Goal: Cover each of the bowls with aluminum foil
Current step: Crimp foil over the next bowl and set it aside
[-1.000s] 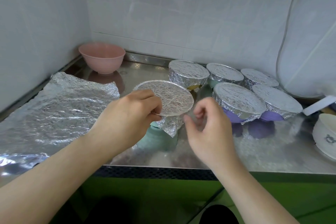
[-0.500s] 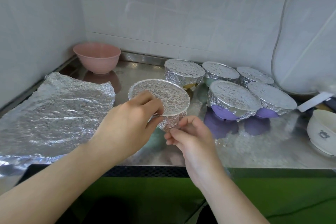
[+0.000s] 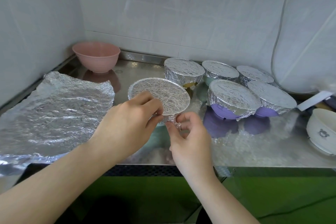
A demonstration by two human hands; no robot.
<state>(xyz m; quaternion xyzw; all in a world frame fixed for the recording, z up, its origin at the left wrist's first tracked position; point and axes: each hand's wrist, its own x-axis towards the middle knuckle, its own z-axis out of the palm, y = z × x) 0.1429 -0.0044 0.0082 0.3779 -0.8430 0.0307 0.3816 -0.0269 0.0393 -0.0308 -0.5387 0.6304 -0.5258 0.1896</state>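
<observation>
A green bowl topped with crinkled foil is held in front of me above the steel counter. My left hand grips its near rim, thumb and fingers curled over the foil edge. My right hand pinches the foil flap hanging under the rim. Several foil-covered bowls stand to the right. An uncovered pink bowl sits at the back left. A loose foil sheet lies flat at the left.
A white bowl with a small print sits at the right edge, uncovered. A large white bag or cover hangs at the right wall. Tiled walls close in the back and left. The counter's front edge runs just under my wrists.
My right hand moved left from beside the bowl to under its rim and took hold of the hanging foil flap. My left hand kept its grip on the rim.
</observation>
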